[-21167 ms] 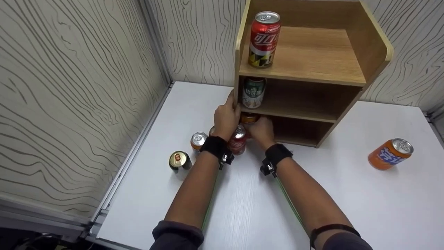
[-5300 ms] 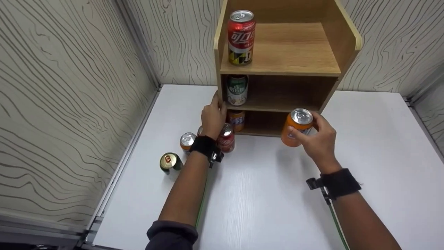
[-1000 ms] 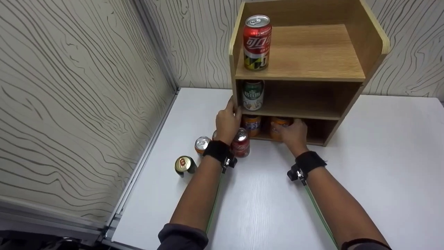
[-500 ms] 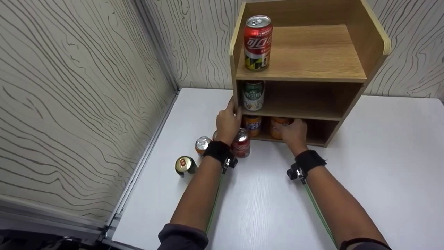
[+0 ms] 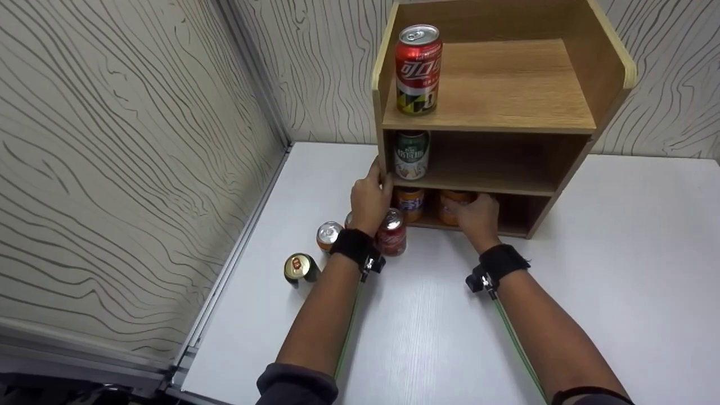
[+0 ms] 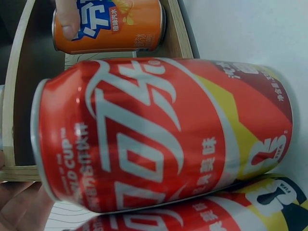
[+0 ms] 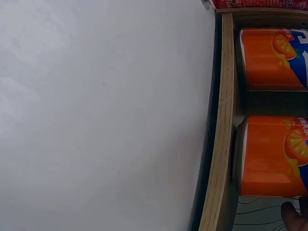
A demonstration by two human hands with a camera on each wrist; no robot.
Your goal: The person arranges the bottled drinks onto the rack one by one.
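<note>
In the head view, my left hand (image 5: 369, 203) grips the left side panel of the wooden shelf unit (image 5: 489, 125). Its fingers lie along the outside, partly hidden by the panel. My right hand (image 5: 477, 218) reaches into the bottom compartment and holds an orange soda can (image 5: 450, 216) upright, thumb on the can's left. That thumb (image 6: 71, 21) shows against the blue lettering in the left wrist view. Left of the held can stands a second orange soda can (image 5: 410, 207), a gap between them in the right wrist view. A red cola can (image 5: 392, 239) stands close to my left wrist.
Another red cola can (image 5: 418, 76) stands on the top shelf, and a green-and-white can (image 5: 411, 157) on the middle one. On the white table (image 5: 427, 337), left of my left arm, are an orange can (image 5: 328, 236) and a dark can with a gold lid (image 5: 300, 269).
The orange soda can, on the table at right 21 s ago and lifted 5 s ago, is now inside the bottom compartment. Over the last second both hands stay almost still.
</note>
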